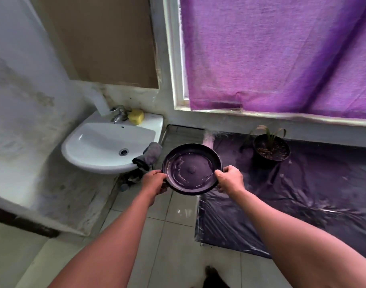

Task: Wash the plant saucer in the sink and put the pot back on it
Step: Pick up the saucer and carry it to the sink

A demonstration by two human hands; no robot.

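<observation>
A round black plant saucer with pale dirt streaks inside hangs in the air in front of me, tilted a little toward me. My left hand grips its left rim and my right hand grips its right rim. The white sink with a metal tap is on the wall to the left of the saucer. The black pot with a thin drooping plant stands on a dark plastic sheet to the right, below the window.
A yellow sponge lies on the sink's back ledge beside the tap. A grey cloth hangs over the sink's right edge. A purple curtain covers the window. Pale floor tiles run between the sink and the sheet.
</observation>
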